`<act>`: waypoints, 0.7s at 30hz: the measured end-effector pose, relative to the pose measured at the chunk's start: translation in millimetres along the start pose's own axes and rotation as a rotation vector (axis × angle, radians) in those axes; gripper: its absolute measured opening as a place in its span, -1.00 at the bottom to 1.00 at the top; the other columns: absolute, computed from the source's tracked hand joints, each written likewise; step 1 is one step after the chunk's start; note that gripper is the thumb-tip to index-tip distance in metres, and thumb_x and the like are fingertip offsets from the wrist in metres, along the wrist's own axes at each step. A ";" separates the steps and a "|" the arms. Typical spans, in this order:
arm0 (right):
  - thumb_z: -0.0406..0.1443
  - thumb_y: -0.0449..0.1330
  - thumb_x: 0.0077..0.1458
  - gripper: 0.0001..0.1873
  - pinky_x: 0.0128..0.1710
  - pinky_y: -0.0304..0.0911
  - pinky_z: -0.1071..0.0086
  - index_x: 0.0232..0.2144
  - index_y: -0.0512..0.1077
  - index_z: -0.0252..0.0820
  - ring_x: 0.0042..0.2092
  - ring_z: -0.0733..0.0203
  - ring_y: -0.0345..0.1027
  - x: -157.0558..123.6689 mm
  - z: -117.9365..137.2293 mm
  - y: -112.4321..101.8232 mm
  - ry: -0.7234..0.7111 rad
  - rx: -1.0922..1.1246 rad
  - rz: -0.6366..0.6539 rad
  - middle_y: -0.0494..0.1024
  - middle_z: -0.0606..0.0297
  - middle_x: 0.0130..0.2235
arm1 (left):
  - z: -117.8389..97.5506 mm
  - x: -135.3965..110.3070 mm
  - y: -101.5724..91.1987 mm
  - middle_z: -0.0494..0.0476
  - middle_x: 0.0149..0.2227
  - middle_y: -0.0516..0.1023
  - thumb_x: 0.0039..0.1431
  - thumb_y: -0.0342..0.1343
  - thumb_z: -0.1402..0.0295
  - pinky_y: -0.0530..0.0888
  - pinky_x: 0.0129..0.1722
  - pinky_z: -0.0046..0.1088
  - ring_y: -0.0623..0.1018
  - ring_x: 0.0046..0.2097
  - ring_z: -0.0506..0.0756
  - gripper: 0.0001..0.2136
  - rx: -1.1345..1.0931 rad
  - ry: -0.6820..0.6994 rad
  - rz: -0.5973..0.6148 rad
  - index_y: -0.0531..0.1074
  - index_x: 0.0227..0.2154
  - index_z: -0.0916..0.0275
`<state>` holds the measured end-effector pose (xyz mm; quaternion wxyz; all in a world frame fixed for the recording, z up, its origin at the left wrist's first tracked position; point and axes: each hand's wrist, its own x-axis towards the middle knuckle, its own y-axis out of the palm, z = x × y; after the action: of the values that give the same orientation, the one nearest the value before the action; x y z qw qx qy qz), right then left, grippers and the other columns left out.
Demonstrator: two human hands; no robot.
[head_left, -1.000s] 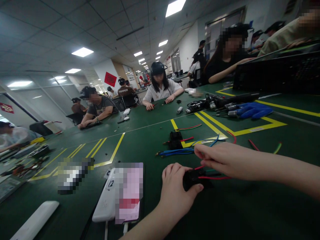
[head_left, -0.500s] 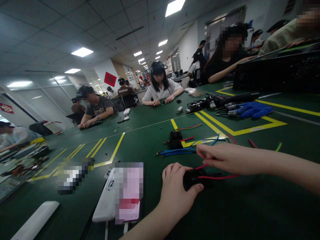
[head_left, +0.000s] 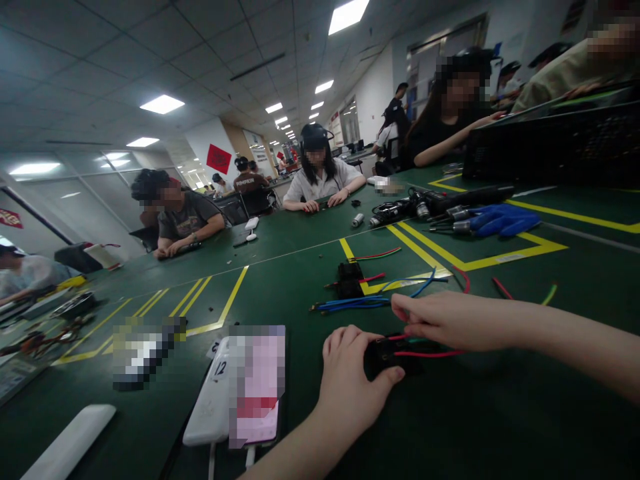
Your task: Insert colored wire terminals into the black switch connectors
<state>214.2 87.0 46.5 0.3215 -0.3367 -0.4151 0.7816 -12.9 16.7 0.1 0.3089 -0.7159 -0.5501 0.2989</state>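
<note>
My left hand (head_left: 350, 380) is wrapped around a small black block-shaped part (head_left: 383, 357) on the table, its thumb at the near side and the fingers over the far side. Two red wires and a green one run out of the part to the right; the nearer red wire (head_left: 435, 354) lies in plain sight. My right hand (head_left: 430, 320) hovers just above these wires, index finger and thumb pinched together. The farther red wire passes at its thumb tip, but what the pinch holds is hidden.
Beyond my hands lie two black blocks (head_left: 350, 280), blue wires (head_left: 350, 304) and other loose wires. Farther right are blue gloves (head_left: 505, 220) and electric tools (head_left: 415, 203). A white power bank (head_left: 215, 393) and a phone (head_left: 260, 387) lie left. Several people sit around the table.
My hands keep nearly the same pose. The right hand has shifted very slightly over the wires. At the left, a co-worker's head has turned and leaned left.
</note>
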 end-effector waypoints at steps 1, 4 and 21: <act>-0.16 0.17 0.34 -0.91 -0.20 0.32 0.08 -0.18 0.32 0.04 -0.16 -0.19 0.63 -0.3 0.4 -0.8 -0.001 0.003 -0.002 0.69 0.15 -0.22 | 0.0 -0.1 0.2 0.17 0.15 0.66 0.29 0.50 0.38 0.30 0.50 0.10 0.51 0.36 0.39 -0.64 0.000 -0.001 -0.001 0.70 0.12 0.12; -0.14 0.12 0.36 -0.90 -0.21 0.32 0.10 -0.12 0.33 0.03 -0.16 -0.17 0.62 -4.0 5.7 -4.2 -0.020 -0.009 -0.015 0.68 0.15 -0.22 | 0.2 0.1 0.4 0.17 0.15 0.66 0.28 0.50 0.38 0.29 0.50 0.12 0.51 0.35 0.40 -0.64 0.003 -0.007 -0.003 0.69 0.12 0.11; -0.13 0.14 0.34 -0.90 -0.25 0.29 0.10 -0.20 0.32 0.04 -0.21 -0.17 0.59 -3.3 -0.5 -2.9 -0.047 0.017 -0.019 0.66 0.16 -0.26 | -0.4 -0.6 0.4 0.15 0.15 0.66 0.28 0.49 0.36 0.30 0.51 0.12 0.51 0.36 0.40 -0.66 0.013 -0.017 0.000 0.68 0.10 0.07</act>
<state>217.1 85.9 49.6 0.3219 -0.3118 -0.4191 0.7896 -12.5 16.0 0.1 0.3090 -0.7114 -0.5507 0.3085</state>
